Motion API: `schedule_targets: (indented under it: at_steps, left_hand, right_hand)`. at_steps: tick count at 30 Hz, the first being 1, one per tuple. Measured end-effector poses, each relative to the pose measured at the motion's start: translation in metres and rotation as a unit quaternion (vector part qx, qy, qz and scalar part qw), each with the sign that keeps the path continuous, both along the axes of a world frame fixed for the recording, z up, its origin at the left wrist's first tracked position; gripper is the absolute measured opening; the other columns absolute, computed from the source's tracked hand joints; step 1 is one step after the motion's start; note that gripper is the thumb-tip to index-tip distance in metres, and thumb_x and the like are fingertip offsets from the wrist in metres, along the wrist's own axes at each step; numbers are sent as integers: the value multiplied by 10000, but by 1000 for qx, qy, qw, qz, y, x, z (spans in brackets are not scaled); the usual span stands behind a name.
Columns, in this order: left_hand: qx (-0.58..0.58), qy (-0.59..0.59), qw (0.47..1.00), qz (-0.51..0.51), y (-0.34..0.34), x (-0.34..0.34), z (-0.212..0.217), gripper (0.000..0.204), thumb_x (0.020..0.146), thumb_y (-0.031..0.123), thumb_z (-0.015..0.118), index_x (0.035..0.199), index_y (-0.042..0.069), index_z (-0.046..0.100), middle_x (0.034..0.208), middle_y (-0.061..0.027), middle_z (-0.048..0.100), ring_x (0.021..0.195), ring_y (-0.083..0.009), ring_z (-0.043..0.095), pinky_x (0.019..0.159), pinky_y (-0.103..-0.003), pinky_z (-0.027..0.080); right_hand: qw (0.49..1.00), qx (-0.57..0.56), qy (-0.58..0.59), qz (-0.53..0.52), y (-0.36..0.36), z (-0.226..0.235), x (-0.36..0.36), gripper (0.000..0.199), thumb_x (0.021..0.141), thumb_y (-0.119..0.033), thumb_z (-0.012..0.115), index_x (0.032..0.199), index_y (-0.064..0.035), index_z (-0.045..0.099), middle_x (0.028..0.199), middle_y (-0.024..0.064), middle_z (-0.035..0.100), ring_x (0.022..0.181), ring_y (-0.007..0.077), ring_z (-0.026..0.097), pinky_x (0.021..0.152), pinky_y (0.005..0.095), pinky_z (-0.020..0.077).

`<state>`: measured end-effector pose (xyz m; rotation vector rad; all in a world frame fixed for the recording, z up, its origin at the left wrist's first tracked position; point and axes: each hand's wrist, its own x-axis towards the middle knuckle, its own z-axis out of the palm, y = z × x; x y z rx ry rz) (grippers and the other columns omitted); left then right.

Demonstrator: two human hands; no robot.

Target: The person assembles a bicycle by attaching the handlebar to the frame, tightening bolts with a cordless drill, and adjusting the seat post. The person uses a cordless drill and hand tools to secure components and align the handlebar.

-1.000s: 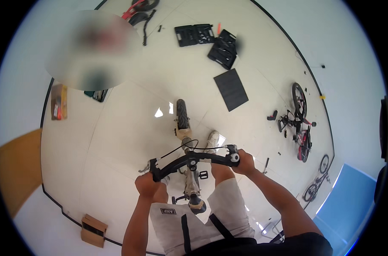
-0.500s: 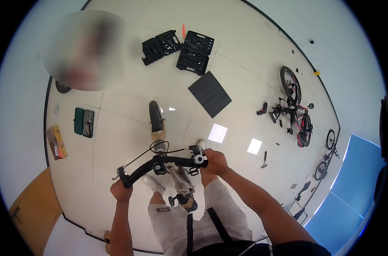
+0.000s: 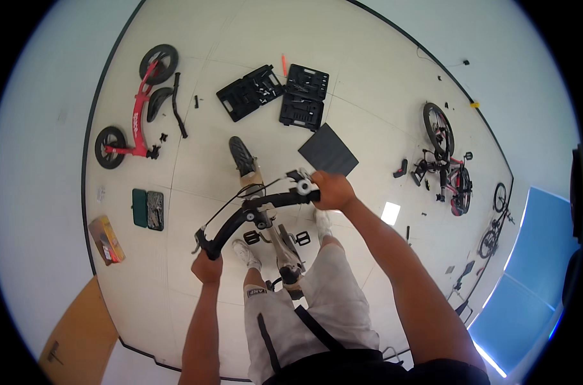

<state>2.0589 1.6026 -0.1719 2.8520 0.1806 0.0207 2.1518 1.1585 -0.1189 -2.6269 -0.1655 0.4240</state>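
I stand astride a bicycle with a beige frame (image 3: 284, 249). My left hand (image 3: 206, 267) is closed round the left grip of its black, curved handlebar (image 3: 230, 226), beside a brake lever. My right hand (image 3: 333, 190) is wrapped round the right grip, next to a silver, round bell-like fitting (image 3: 304, 187). The handlebar sits aslant, its right end farther forward. Ahead of it the black front tyre (image 3: 242, 156) points forward and slightly left. Cables loop in front of the stem. Two pedals (image 3: 302, 238) show between my white shoes (image 3: 246, 255). My legs partly hide the rear.
Two open black tool cases (image 3: 302, 115) and a dark square mat (image 3: 329, 149) lie just ahead. A red balance bike (image 3: 139, 119) with loose parts lies far left. Nearer left are a green case (image 3: 139, 208) and a box (image 3: 107, 240). A dark bicycle (image 3: 442, 167) lies right.
The bicycle has rolled forward, its front wheel nearer the tool cases, with both hands still on the grips. My feet have moved forward. A blurred patch at far left is gone, showing the red bike.
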Motion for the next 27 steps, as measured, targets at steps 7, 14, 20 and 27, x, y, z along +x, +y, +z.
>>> schedule_targets:
  at_steps: [7,14,20,27]
  left_hand:
    - [-2,20,991,135,-35,-47,-32,190,779,253,781,893,108,736,699,-169,701,677,-405,695,639,-499,559]
    - [16,28,977,209,-43,-43,-19,197,788,253,761,856,73,716,742,-200,713,729,-428,702,686,-520,565]
    - [29,44,982,180,-11,-8,-6,224,795,223,793,914,46,727,764,-213,715,751,-425,708,680,-516,557]
    - [42,15,996,74,8,45,13,161,751,205,802,884,125,760,716,-148,703,674,-381,695,630,-462,556]
  right_hand:
    - [988,3,-12,152,1,21,80,421,725,-197,729,1095,-107,550,970,115,631,866,369,668,746,477,534]
    - [979,82,-54,178,-2,22,88,484,690,-157,725,1137,-97,548,957,111,610,848,353,664,723,467,523]
    - [977,134,-61,151,8,2,90,471,673,-166,727,1097,-56,554,900,115,597,790,353,655,690,458,517]
    - [984,160,-65,45,-2,-25,59,572,616,-212,809,1126,-81,585,929,115,619,823,366,657,726,463,528]
